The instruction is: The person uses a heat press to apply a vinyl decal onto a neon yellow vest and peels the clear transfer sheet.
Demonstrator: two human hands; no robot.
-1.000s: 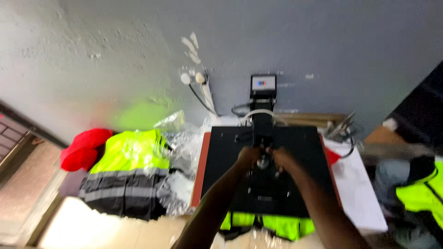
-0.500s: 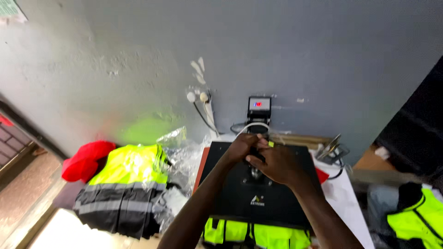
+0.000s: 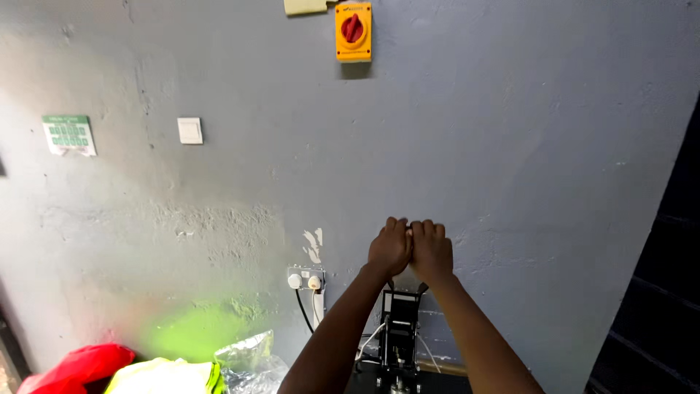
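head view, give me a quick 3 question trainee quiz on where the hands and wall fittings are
1. True or false: the left hand and right hand are raised side by side, fists closed, touching each other.
2. Which fitting is mounted highest on the grey wall? A) white light switch B) yellow box with a red rotary switch C) white double socket
3. Fill in: at the bottom left, beside the yellow garment, lies a ___ cloth.

Key: 1 true; 2 B; 3 red.
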